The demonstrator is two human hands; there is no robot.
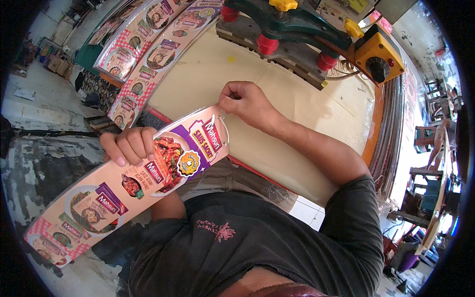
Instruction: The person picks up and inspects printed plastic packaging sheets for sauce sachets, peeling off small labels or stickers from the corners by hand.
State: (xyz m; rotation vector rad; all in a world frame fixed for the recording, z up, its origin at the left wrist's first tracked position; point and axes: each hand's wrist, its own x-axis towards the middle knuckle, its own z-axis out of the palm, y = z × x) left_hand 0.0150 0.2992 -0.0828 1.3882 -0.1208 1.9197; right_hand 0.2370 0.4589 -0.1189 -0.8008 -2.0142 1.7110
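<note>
A long printed plastic banner strip (pixel 94 190), peach and purple with food pictures, lies slanting across my front. My left hand (pixel 131 146) grips its upper long edge around the middle, the thumb hidden beneath. A thin white cord (pixel 227 134) loops at the strip's right end. My right hand (pixel 247 105) is closed in a pinch at that end's far corner, above the pale worktable (pixel 267 143). What its fingertips hold, if anything, is hidden.
Stacks of similar printed strips (pixel 158 54) lie at the table's far left. A green clamp-like machine (pixel 292 29) with red knobs stands at the back, beside a yellow control box (pixel 380 57) with a black dial. Flat sheets (pixel 396 128) stand along the right edge.
</note>
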